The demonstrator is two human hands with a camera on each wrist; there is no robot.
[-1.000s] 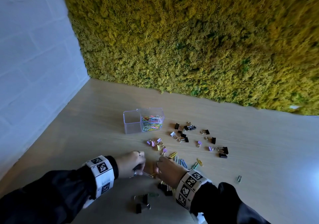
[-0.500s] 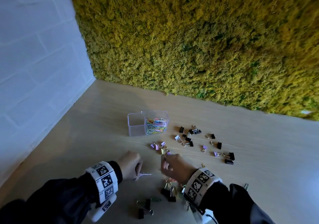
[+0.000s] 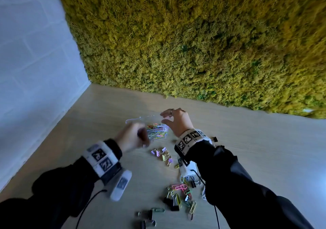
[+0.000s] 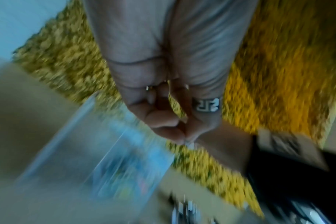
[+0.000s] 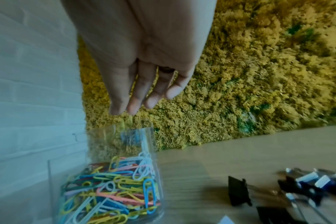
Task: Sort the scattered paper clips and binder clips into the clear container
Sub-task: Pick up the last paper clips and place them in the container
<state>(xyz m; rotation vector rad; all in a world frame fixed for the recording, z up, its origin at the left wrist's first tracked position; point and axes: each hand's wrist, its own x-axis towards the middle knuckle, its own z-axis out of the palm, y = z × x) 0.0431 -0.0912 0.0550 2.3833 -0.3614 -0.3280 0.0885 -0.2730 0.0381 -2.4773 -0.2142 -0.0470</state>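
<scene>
The clear container [image 3: 130,121] [image 5: 98,145] stands mid-table, and its right compartment holds coloured paper clips [image 3: 157,131] [image 5: 109,189]. My right hand [image 3: 163,117] [image 5: 140,103] hovers just above that compartment with straight fingers and holds nothing. A blurred blue shape shows inside the container under its fingertips. My left hand [image 3: 139,137] [image 4: 182,133] is in front of the container's left compartment, blurred, fingers curled, pinching a small clip. Pastel binder clips [image 3: 163,153] and a mixed pile of paper clips and black binder clips [image 3: 181,193] lie nearer me.
A yellow-green moss wall [image 3: 194,43] bounds the far edge of the wooden table [image 3: 264,158]. A white brick wall [image 3: 35,52] bounds the left. Black binder clips [image 5: 238,191] lie right of the container, others [image 3: 146,216] at the near edge. Cables hang from both wrists.
Both hands rose from the clip pile near me and moved forward to the container. The right hand opened above the paper clip compartment. The left hand still moves.
</scene>
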